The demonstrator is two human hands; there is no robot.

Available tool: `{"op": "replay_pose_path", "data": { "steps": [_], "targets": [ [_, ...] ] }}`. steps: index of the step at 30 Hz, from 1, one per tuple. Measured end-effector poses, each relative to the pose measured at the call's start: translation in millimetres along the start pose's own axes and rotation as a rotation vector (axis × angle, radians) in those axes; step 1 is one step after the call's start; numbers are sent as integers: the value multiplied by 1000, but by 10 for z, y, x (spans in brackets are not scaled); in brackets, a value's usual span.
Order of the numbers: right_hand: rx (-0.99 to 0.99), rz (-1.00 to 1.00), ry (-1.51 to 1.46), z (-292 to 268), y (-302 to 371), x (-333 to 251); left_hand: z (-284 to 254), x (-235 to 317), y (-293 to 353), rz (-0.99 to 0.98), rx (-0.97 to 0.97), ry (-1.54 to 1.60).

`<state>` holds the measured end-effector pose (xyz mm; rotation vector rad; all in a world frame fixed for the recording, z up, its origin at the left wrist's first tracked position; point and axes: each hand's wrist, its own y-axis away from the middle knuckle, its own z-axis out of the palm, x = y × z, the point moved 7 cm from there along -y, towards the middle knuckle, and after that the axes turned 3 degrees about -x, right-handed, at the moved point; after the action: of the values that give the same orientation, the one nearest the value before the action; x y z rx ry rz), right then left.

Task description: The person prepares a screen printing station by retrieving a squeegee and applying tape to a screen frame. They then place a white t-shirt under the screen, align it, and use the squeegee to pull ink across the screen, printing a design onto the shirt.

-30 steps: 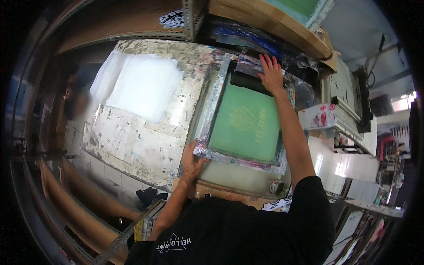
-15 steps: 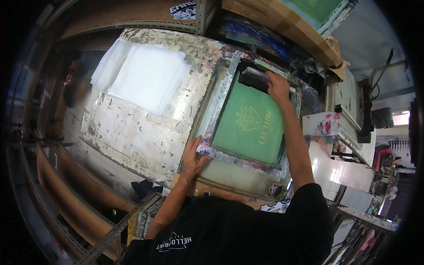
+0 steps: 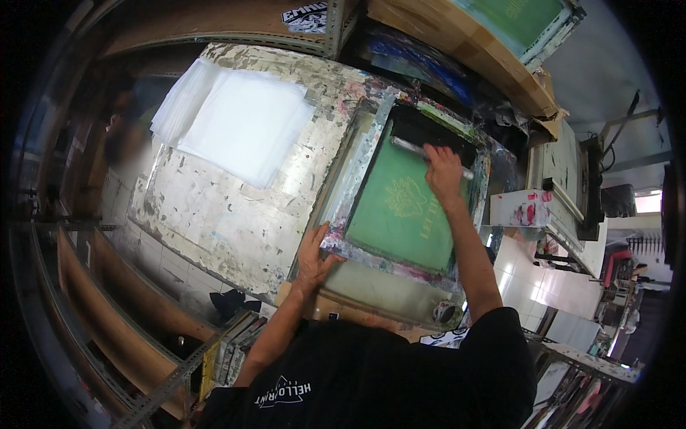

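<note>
A screen-printing frame (image 3: 363, 179) with ink-stained edges lies on the worktable, its green mesh (image 3: 386, 227) bearing a pale leafy emblem and lettering. My right hand (image 3: 444, 173) is closed over the handle of a squeegee (image 3: 407, 146), which lies across the mesh toward the far end. Dark ink (image 3: 423, 120) covers the mesh beyond it. At the frame's near left corner, my left hand (image 3: 313, 259) grips the edge, thumb and fingers around the corner. The squeegee's blade is mostly hidden, and the surface under the mesh cannot be made out.
Thin white sheets (image 3: 243, 125) lie stacked on the paint-worn table (image 3: 221, 207) to the left. Behind the frame stands a cardboard box (image 3: 471, 46) with another green screen (image 3: 518, 28). Wooden shelves (image 3: 132, 300) are at the lower left. A small round container (image 3: 444, 312) sits near the frame's near right corner.
My right hand has drawn the squeegee from the far end of the mesh a short way toward me, with dark ink now showing behind it. My left hand stays at the corner.
</note>
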<state>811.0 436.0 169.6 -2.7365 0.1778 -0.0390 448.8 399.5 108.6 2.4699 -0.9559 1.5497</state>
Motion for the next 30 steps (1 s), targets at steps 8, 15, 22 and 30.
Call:
{"op": "replay_pose_path", "data": {
  "steps": [8,15,22,30],
  "targets": [
    [11,73,-80,164,-477,519,36,-34,-2,-3,6,33],
    [-32,62,-70,31,-60,119,27,-26,5,-2,14,28],
    [3,88,-152,129,-429,437,29,-36,17,-6,9,36],
    [-11,54,-111,78,-205,225,24,-7,18,22,13,24]
  ]
}}
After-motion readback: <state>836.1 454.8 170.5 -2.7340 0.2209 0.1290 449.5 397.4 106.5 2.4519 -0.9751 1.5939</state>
